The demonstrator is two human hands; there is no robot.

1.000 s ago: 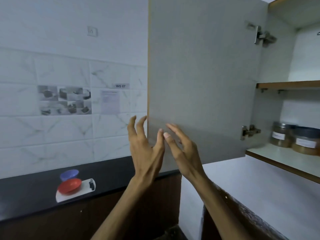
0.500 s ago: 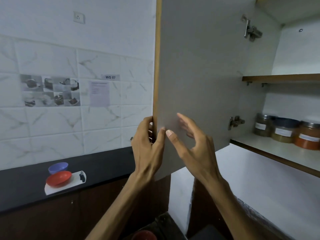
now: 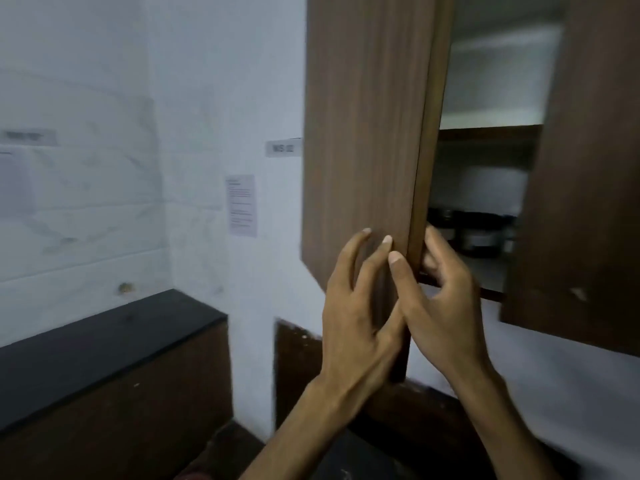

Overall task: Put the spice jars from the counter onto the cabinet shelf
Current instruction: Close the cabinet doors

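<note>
While the black counter (image 3: pixel 104 344) lies bare at left, the left hand (image 3: pixel 360 306) rests spread on the cabinet door (image 3: pixel 360 133), the right hand (image 3: pixel 443 306) has its grip closed around the door's edge, and blurred spice jars (image 3: pixel 479 230) sit on the cabinet shelf (image 3: pixel 485 271).

Two bare hands showed, the left hand (image 3: pixel 356 317) and the right hand (image 3: pixel 440 303), both at one edge. Two brown cabinet doors hung there: the left door (image 3: pixel 363 133) and the right door (image 3: pixel 588 168). In the gap stood at least two dark-lidded jars (image 3: pixel 479 233), blurred; a full count could not be made. Two shelves (image 3: pixel 488 131) crossed the cabinet. One printed sheet (image 3: pixel 241 205) and one small label (image 3: pixel 283 148) hung on the wall. One black surface (image 3: pixel 104 348) ran along the left.
</note>
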